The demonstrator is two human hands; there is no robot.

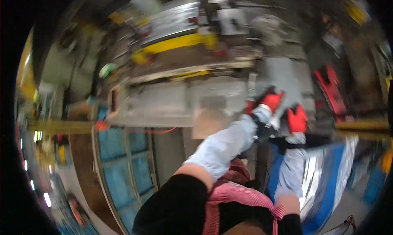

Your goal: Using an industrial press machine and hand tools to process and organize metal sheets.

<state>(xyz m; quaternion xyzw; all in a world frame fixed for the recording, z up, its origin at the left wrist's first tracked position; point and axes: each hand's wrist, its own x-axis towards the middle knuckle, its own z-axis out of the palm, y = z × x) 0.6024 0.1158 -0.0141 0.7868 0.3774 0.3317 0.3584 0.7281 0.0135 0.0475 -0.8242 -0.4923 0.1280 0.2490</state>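
While the red-gloved left hand (272, 99) is reaching by a grey panel (282, 73) right of the pale worktop (159, 102), the red-gloved right hand (297, 119) is hanging nearby. A silvery piece (275, 122) is showing between them; blur is leaving me unable to tell whether either grip is parted or clamped.

Rim: black, fisheye bend
R glove (297, 120): mot. blur
L-side lt (47, 200): white, blown out
Benchtop (159, 104): pale sheen, smeared
Bkgd: dim
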